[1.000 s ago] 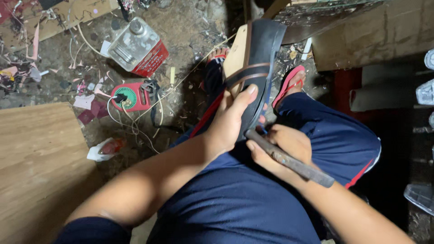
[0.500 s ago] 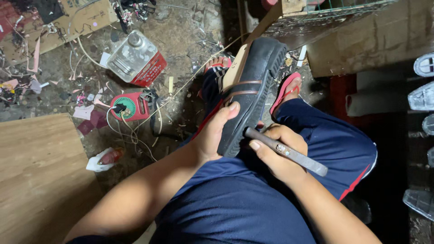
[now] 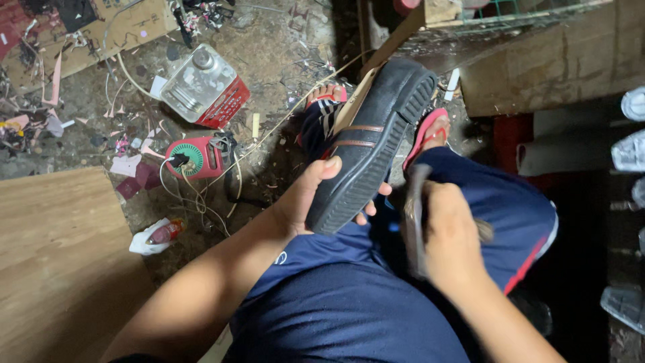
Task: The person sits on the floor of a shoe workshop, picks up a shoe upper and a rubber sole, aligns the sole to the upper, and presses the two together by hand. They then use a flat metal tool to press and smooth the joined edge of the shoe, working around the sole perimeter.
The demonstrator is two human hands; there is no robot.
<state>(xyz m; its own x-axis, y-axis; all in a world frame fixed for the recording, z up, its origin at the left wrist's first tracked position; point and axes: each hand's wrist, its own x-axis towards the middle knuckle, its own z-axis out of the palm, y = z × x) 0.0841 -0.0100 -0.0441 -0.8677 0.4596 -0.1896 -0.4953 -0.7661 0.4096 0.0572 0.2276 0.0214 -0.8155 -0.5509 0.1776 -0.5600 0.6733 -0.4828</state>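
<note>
The shoe (image 3: 376, 134), black with a ridged sole and two brown straps across the upper, sits tilted over my lap, its toe pointing away from me toward a wooden block (image 3: 396, 33) and its heel end in my left hand (image 3: 316, 202). My thumb lies pressed on the upper near the straps while the other fingers curl under the sole, their tips showing on the far side, so that hand is clamped round the shoe. My right hand (image 3: 450, 235) is just beside the sole, fingers wrapped tight round a tool (image 3: 415, 215); the tool is blurred and I cannot tell its kind, only that it is long, dark and stands roughly upright next to the heel. Below both hands are my blue shorts (image 3: 349, 309). A red sandal (image 3: 430, 131) shows just right of the shoe. On the dirty floor to the left lie a clear can with a red base (image 3: 201, 87), a small red device with cords (image 3: 195, 158), and a wooden board (image 3: 60, 255).
</note>
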